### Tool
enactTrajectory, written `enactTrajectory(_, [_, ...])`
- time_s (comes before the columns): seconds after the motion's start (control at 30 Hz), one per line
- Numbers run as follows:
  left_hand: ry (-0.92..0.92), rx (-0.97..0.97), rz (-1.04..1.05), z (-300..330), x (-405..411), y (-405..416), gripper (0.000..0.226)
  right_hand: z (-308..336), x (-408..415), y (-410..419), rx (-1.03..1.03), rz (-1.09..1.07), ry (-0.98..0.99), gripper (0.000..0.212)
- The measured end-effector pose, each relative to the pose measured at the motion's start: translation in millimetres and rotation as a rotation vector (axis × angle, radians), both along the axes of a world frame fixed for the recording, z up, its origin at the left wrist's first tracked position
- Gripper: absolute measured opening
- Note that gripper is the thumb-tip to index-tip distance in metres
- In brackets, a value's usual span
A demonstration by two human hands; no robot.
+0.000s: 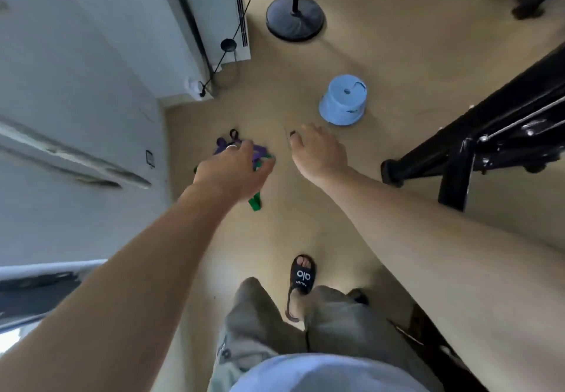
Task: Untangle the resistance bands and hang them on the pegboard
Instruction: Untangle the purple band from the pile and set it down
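Best to gather the whole tangle w/ one scoop, not pull single strands. Floor [382, 64] carries the resistance bands [256, 159], purple & green, near the wall. Left hand [235, 168] above them, fingers spread, contact unclear. Right hand [319, 154] beside, relaxed, holding nothing.

A tan floor [382, 64] is stretching away, with a white wall [76, 55] standing left, a black round stand base [295, 21] sitting beyond, a pale blue stool [344, 99] resting nearby, and black furniture [489, 134] lying right.
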State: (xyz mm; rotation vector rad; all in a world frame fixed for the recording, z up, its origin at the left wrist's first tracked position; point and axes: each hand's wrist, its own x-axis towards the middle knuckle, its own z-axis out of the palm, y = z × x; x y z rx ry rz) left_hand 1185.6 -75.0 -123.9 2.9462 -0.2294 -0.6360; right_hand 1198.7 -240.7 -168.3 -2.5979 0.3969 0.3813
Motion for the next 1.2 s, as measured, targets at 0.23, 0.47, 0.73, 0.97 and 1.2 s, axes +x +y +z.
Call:
enactTrajectory(0.23, [0.023,-0.010,0.085,-19.3,160.9,-35.2,0.058,-9.8,172.7,-35.3,0.017,0.109,0.005,0.043])
enactTrajectory(0.47, [0.050,-0.019,0.172,-77.3,350.9,-41.2,0.062,-39.6,363.8,-38.4,-0.005,0.234,0.030,0.048])
enactTrajectory(0.73, [0.128,-0.071,0.384,-96.2,479.5,-19.0,0.063,-51.5,527.5,-12.4,-0.037,0.408,0.109,0.047])
enactTrajectory(0.97, [0.167,-0.115,0.745,-115.1,528.6,25.9,0.063,-70.2,616.6,74.0,0.040,0.763,0.146,0.039])
enactTrajectory(1.2, [0.184,-0.160,1.298,-161.7,533.8,42.2,0.047,-149.7,656.1,151.8,0.047,1.236,0.226,0.037])
